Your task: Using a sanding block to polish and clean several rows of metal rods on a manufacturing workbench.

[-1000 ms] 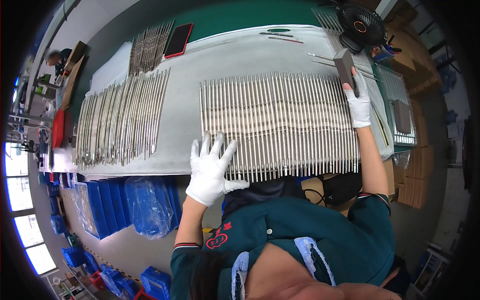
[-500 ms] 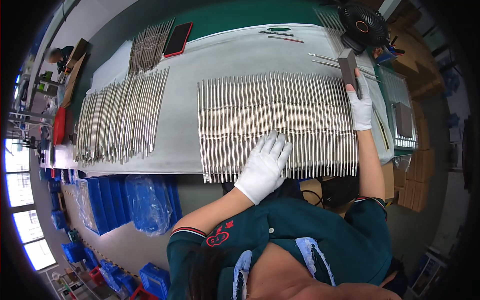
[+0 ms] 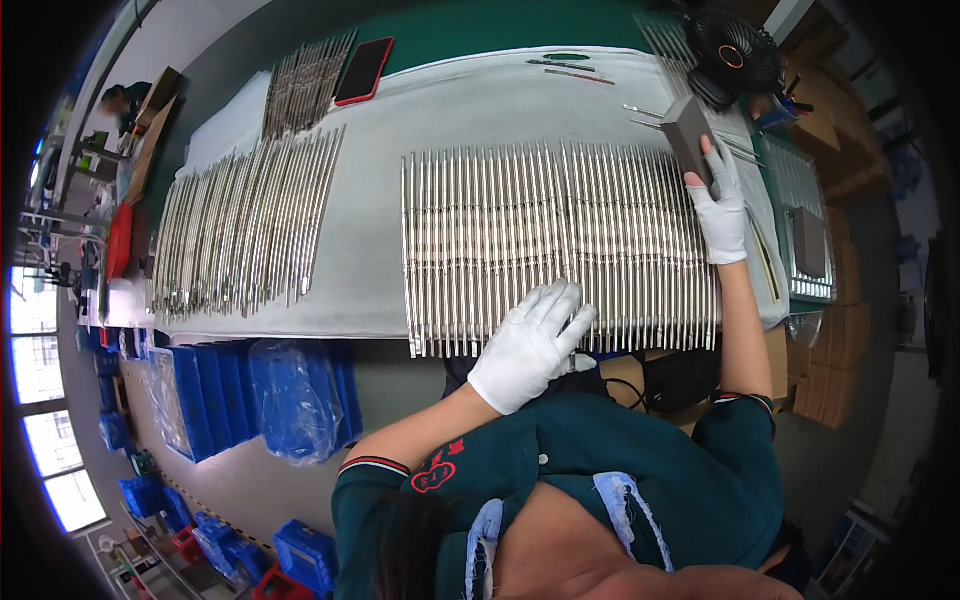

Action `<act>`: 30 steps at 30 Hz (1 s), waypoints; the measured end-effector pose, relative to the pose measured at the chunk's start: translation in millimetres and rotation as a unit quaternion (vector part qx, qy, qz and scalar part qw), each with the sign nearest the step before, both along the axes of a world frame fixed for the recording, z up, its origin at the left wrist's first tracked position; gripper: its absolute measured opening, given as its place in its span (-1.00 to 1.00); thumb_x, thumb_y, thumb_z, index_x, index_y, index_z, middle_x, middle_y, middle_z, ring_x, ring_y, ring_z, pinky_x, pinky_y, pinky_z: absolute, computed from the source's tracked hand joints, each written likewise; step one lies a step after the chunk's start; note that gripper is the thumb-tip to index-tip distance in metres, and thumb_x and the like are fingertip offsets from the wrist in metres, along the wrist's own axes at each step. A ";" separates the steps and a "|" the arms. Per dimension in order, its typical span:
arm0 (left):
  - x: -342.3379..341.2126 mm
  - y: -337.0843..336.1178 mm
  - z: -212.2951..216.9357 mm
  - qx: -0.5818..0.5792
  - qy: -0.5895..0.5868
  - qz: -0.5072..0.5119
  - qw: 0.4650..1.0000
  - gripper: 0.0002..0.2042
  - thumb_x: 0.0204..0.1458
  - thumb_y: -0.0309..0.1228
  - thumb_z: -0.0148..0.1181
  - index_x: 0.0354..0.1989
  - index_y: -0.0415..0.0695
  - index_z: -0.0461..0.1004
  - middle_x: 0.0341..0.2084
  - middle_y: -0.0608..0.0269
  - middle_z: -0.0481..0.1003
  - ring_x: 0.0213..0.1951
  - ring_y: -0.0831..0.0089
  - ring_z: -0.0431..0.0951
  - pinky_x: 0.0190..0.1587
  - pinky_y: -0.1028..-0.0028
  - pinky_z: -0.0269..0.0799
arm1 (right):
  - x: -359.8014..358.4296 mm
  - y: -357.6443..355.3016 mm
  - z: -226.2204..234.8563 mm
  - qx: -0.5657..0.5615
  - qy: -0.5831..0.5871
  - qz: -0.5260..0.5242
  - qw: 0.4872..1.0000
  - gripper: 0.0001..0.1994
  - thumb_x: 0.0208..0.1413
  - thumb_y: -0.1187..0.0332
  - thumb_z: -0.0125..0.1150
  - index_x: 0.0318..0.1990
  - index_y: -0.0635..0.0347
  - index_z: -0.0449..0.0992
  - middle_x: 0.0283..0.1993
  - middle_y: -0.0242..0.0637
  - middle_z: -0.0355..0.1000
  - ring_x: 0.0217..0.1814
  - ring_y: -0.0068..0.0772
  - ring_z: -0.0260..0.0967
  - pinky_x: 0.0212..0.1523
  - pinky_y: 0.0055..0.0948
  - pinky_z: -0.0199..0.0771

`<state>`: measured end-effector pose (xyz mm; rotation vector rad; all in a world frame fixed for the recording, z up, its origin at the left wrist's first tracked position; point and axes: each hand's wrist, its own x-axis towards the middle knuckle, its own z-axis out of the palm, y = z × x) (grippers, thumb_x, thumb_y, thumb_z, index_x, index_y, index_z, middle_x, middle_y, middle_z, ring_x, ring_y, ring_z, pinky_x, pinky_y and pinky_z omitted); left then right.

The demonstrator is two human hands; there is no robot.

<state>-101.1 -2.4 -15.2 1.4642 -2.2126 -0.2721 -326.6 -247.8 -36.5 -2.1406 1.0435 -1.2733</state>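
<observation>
A row of slim silvery metal rods [image 3: 480, 230] lies side by side across the cloth in front of me. At the near edge of this row my left hand [image 3: 532, 340], in a white glove with bare fingertips hidden from view, has its fingers curled around the end of one rod [image 3: 574, 362]. That rod's end sticks out below the hand, and a narrow gap shows in the row above it. At the row's right side my right hand [image 3: 722, 215], gloved with thumb and a fingertip bare, grips a grey rectangular block [image 3: 686, 138].
More rods [image 3: 245, 230] lie in a slanted group at left, with a darker bundle [image 3: 308, 85] behind. A red-edged phone [image 3: 365, 72], a black fan [image 3: 733, 58] and a second grey block [image 3: 807, 242] sit around the table. Blue bins [image 3: 215, 395] stand below the left front edge.
My left hand's fingers have curled from lying flat on the rods to closing on one, and a gap has opened in the row. The grey block has tilted and shifted slightly left.
</observation>
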 end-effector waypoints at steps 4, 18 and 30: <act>3.9 0.2 4.9 -0.036 0.048 0.001 0.998 -0.35 -0.21 -0.10 0.37 0.07 -0.16 0.36 0.01 -0.11 0.38 0.06 -0.06 0.42 0.14 0.11 0.33 | 40.6 10.8 39.3 -0.031 0.198 0.139 0.970 -0.50 -0.03 0.36 0.33 0.15 -0.12 0.49 0.26 -0.04 0.27 0.21 0.02 0.30 0.23 -0.22 0.28; 2.9 -3.2 -0.2 -0.078 0.102 0.007 0.992 -0.42 -0.24 -0.09 0.37 -0.09 -0.18 0.38 -0.02 -0.13 0.41 0.02 -0.02 0.46 0.12 0.15 0.39 | 104.7 10.6 60.9 -0.011 0.396 0.256 0.882 -0.54 -0.07 0.41 0.35 0.07 -0.20 0.55 0.29 -0.06 0.21 0.23 0.01 0.23 0.27 -0.23 0.22; 5.1 -1.7 1.3 -0.067 0.072 0.008 0.995 -0.38 -0.23 -0.04 0.37 -0.04 -0.17 0.37 0.03 -0.06 0.37 0.08 -0.05 0.41 0.17 0.10 0.32 | 20.4 -12.5 20.8 0.034 0.074 0.090 0.993 -0.50 0.10 0.38 0.29 0.24 -0.03 0.41 0.36 -0.09 0.16 0.35 -0.23 0.18 0.32 -0.42 0.11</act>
